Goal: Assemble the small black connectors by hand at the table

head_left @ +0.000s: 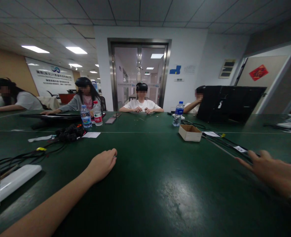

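Note:
My left hand (103,164) rests on the green tabletop (145,164), left of the middle, with its fingers curled closed. A tiny glint shows at the fingertips, too small to name. At the right edge my right hand (275,169) is raised a little over the table, its fingers apart and slightly blurred, with nothing visible in them. Beyond that hand lie black cables (230,144) with a white tag (240,149). An open cardboard box (190,134) stands on the table between and beyond my hands.
Water bottles (86,117) (178,114) stand farther back, one with a red label (97,114). At left are bundled black cables (67,133) and a white power strip (20,179). Black monitors (230,103) stand at right. Several people sit around the table.

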`<action>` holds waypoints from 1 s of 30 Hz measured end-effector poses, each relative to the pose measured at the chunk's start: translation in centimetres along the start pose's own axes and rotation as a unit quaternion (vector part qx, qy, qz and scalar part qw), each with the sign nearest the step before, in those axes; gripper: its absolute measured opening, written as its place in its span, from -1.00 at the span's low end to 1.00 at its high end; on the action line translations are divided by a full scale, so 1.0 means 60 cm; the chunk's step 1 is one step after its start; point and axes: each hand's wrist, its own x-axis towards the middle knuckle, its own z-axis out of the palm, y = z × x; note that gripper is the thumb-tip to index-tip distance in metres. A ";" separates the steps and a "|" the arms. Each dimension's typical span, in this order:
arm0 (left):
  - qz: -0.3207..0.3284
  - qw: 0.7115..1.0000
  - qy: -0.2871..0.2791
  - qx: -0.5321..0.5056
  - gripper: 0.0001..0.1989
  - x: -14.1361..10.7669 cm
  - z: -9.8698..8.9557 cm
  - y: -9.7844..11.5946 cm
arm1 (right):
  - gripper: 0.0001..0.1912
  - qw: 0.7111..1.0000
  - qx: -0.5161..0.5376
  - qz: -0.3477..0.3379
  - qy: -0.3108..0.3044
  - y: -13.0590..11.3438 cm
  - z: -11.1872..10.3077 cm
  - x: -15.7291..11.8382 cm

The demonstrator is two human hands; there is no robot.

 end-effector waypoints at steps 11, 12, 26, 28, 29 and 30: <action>-0.122 0.893 0.151 -0.406 -0.88 0.175 0.135 0.124 | -0.67 0.847 0.462 -0.099 -0.245 -0.523 -0.027 -0.027; -0.117 0.892 0.167 -0.403 -0.89 0.179 0.146 0.132 | -0.66 0.833 0.487 -0.105 -0.239 -0.548 -0.017 -0.032; -0.087 0.822 0.126 -0.548 -0.63 0.166 0.137 0.071 | -0.80 0.852 0.479 -0.167 -0.128 -0.540 0.021 -0.025; -0.060 0.835 0.093 -0.539 -0.70 0.161 0.134 0.071 | -0.80 0.845 0.485 -0.177 -0.137 -0.540 0.022 -0.027; -0.049 0.845 0.083 -0.526 -0.74 0.159 0.134 0.073 | -0.79 0.842 0.490 -0.182 -0.137 -0.541 0.023 -0.028; -0.041 0.853 0.075 -0.515 -0.75 0.158 0.134 0.075 | -0.77 0.838 0.495 -0.185 -0.135 -0.541 0.024 -0.029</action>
